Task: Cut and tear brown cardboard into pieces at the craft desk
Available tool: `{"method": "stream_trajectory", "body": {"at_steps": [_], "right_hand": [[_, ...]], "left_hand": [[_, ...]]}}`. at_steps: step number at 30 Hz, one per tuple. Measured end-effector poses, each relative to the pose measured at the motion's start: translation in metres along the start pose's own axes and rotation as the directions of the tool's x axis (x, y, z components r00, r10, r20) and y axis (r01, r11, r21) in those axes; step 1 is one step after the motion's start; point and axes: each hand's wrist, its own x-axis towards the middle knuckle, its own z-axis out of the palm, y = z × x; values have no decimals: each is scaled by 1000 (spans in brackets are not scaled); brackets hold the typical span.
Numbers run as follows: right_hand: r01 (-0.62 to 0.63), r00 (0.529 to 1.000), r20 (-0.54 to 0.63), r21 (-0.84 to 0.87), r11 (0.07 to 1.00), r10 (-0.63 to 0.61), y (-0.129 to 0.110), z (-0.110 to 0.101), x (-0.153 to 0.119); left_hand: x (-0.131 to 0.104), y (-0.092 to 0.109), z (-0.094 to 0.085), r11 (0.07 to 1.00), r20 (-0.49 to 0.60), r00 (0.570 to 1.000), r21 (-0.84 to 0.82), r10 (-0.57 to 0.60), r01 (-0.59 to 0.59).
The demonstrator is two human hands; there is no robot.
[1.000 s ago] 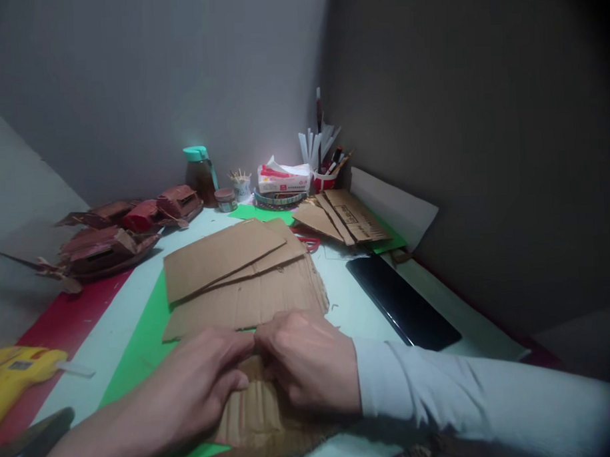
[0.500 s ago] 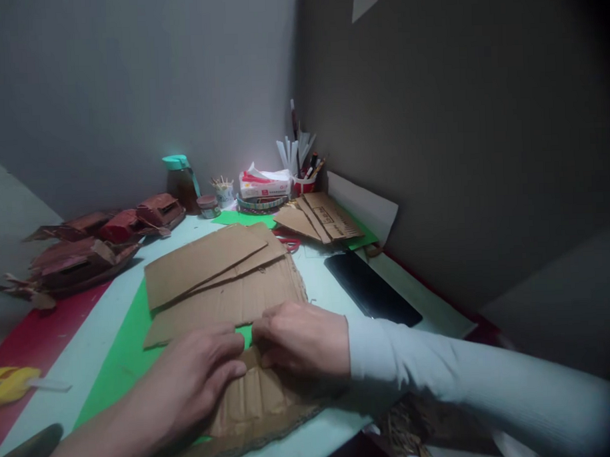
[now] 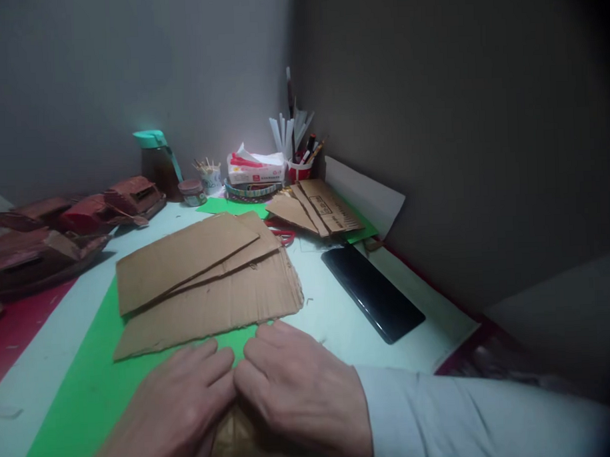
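Observation:
My left hand and my right hand lie side by side at the bottom of the view, knuckles touching, both pressed on a brown corrugated cardboard piece that is mostly hidden under them. The piece rests on a green sheet. Just beyond my fingers lies a stack of flat cardboard sheets. My right arm wears a pale long sleeve.
A black flat slab lies right of the stack. Brown model boats sit at the left. At the back wall stand a teal-lidded bottle, tissue pack, red pen cup and more cardboard pieces.
The view has shifted right and down, so the yellow glue gun left the frame. Both hands have drawn closer to me and cover more of the small cardboard piece.

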Motion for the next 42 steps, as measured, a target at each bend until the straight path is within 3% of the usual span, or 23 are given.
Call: {"method": "stream_trajectory", "body": {"at_steps": [3,6,10,12,17,22,28,35,42], "right_hand": [[-15,999,37,-5,1000,15,4,-4,-4],[-114,989,98,2,993,113,17,-11,-8],[-184,979,87,-25,983,185,21,-16,-15],[-180,980,84,-18,983,181,16,-14,-16],[-119,992,36,-27,992,120,2,-2,-15],[-151,988,25,-88,985,154,3,-7,-17],[-80,997,-11,-131,988,80,2,-10,-8],[-123,987,-129,-199,972,98,-22,15,0],[-165,983,-113,-201,966,144,-24,18,-3]], "left_hand": [[-9,-2,6,999,26,1000,50,-13,12],[-9,-3,1,998,41,997,28,-57,56],[-5,-4,-4,994,51,993,-18,-107,108],[-6,-4,-1,997,46,995,-2,-83,83],[-13,3,9,976,-96,995,216,34,-12],[-14,6,-1,973,-26,997,223,73,-66],[-12,8,-8,963,-91,991,262,97,-70],[-5,20,4,957,-144,989,287,-11,53],[-11,16,-2,954,-61,973,192,-220,228]]}}
